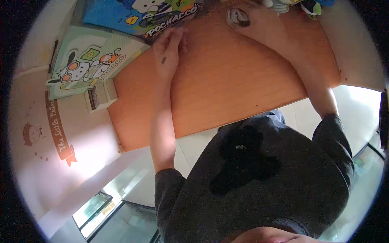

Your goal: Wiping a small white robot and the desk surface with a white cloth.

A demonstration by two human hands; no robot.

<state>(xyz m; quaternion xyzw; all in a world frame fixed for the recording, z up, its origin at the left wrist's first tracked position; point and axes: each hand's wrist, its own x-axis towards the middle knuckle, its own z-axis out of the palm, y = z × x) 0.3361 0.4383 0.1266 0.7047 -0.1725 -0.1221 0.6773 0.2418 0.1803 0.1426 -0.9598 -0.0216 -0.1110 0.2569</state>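
– Risks from here? Take the blue cartoon panel [137,16] as landmark.

– Main one: the round thing [239,18], right of the panel, by the fingers of the right hand [255,24]. If the grip is loose, it could slip or roll over the worktop [231,85].

– Held, or only touched?

– Looks gripped, but blur hides the fingers. Can't tell.

– Other side?

– The left hand [168,46] is just below the panel's lower edge. Fingers look part-curled, nothing clearly in them; can't tell if it's grasping or idle. A careless sweep might shove the panel, or the pale cartoon folder [97,67] below left of it.

– Anything else?

– Some toys [312,9], far right of the panel. A wide right-hand move might knock them.

– Arm pose?

– The left forearm [163,113] runs nearly straight up to the panel's lower edge, wrist roughly in line. The right forearm [306,73] slants in from right of the panel, hand angled toward it. Contact with the worktop: unclear.
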